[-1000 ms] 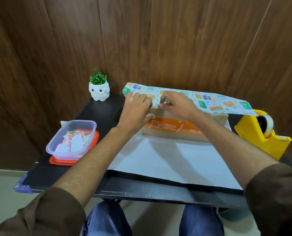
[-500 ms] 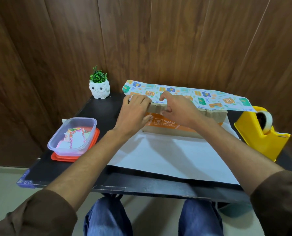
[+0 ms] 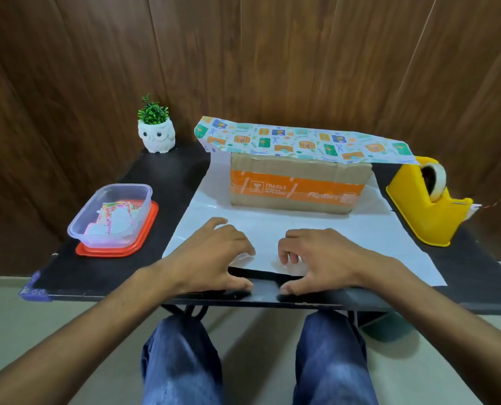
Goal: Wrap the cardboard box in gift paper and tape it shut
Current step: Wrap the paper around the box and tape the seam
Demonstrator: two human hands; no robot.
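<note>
Far flap of gift paper (image 3: 301,235) drapes the cardboard box (image 3: 296,173); left hand (image 3: 214,258) and right hand (image 3: 325,258) curl at its near edge, grip unclear. Near fold and taping remain.

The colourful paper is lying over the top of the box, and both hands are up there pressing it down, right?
Not quite. The gift paper does lie over the cardboard box, but the left hand and right hand are at the sheet's near edge, off the box. The head view shows it.
</note>
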